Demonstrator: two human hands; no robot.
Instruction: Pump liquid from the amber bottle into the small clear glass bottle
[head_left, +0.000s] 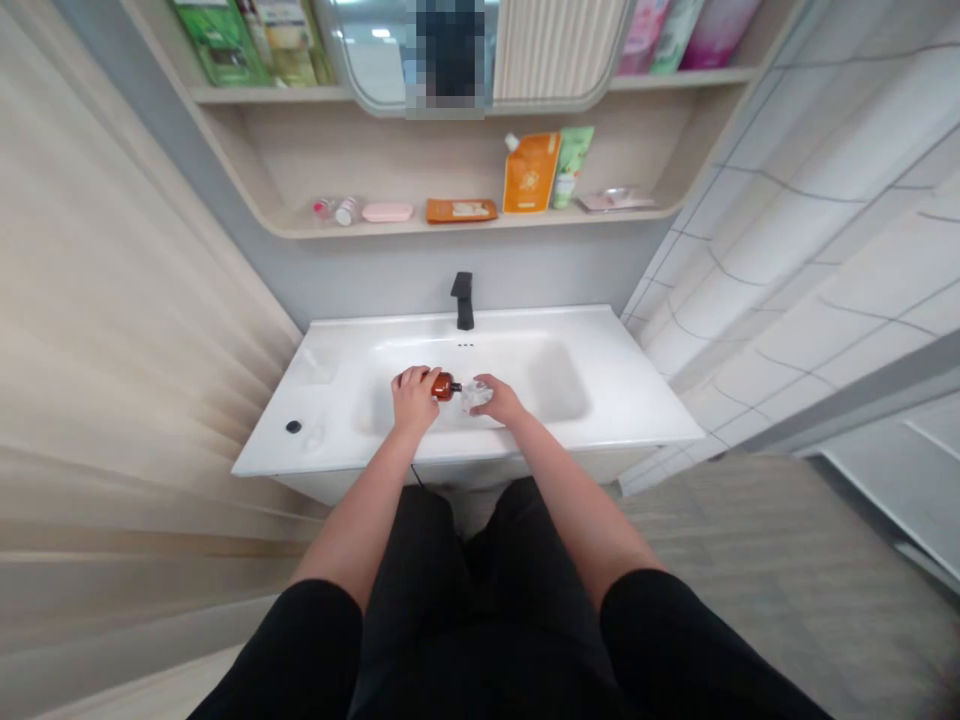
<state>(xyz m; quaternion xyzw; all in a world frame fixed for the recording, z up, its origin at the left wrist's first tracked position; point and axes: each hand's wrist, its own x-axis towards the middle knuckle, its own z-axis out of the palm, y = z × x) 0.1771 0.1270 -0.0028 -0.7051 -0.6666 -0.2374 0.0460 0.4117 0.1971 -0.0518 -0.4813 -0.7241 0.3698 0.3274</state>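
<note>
My left hand is wrapped round a brown bottle, tipped on its side with its black neck pointing right. In my right hand is a small clear cup, gripped from its right side. The bottle's mouth sits right at the cup's left edge; whether they touch I cannot tell, nor whether liquid is flowing. Both hands are above the white sink basin. A small black cap lies on the counter to the left, with a faint clear object beside it.
Behind the basin stands a black faucet. Above it, a wall shelf bears an orange pouch, a green tube, an orange pack and a pink case. A beige curtain hangs at left, a white checked one at right.
</note>
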